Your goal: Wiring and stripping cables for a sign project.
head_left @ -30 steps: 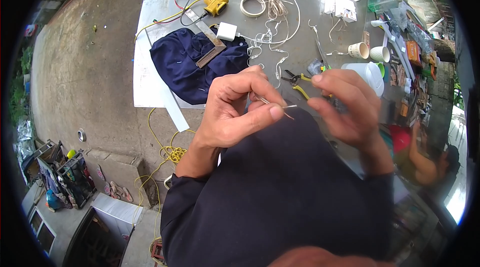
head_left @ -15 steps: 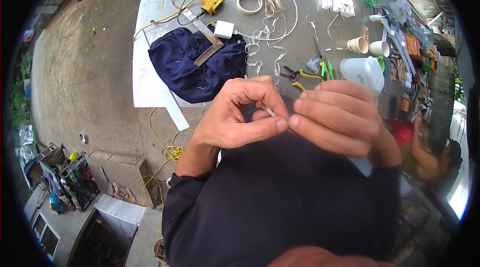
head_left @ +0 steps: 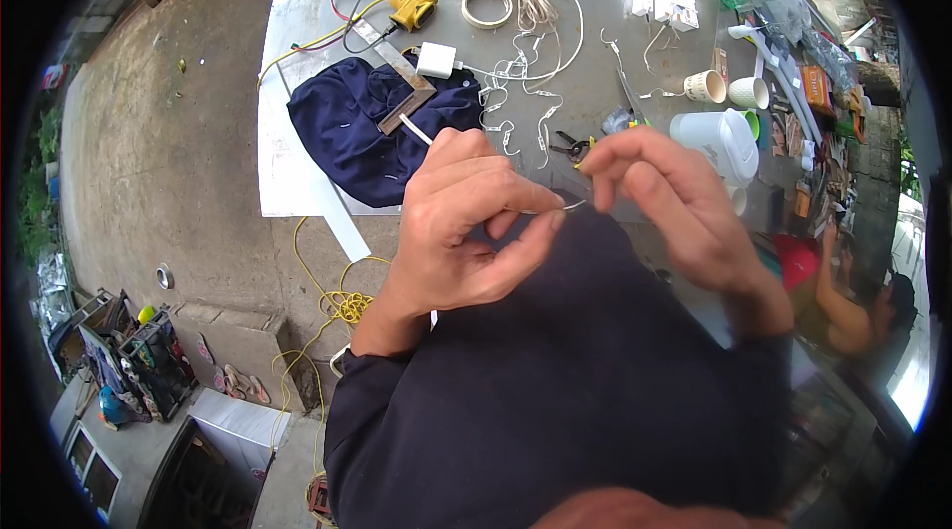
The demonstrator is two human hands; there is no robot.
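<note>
My left hand (head_left: 471, 217), in front of my chest, pinches a thin pale wire (head_left: 575, 204) between thumb and forefinger. The wire's bare-looking tip points right, toward my other hand. Beyond the left knuckles a white cord (head_left: 415, 128) sticks out over the cloth; whether it joins the wire is hidden by the hand. My right hand (head_left: 679, 207) hovers just right of the tip, fingers bent and apart from the thumb, with nothing visible in it. Partly behind the right fingers lie yellow-handled pliers (head_left: 573, 147).
On the grey table (head_left: 595, 3) are a navy cloth (head_left: 337, 132) under a metal square (head_left: 409, 108), a white adapter (head_left: 436, 60), a masking tape roll (head_left: 487, 6), a string of small modules (head_left: 545, 122) and a lidded plastic container (head_left: 714, 144). Another person's arm (head_left: 843, 316) shows at right.
My right hand has let go of the wire and drawn away to the right, its fingers opening. My left hand has turned upward, and the white cord now shows beyond it.
</note>
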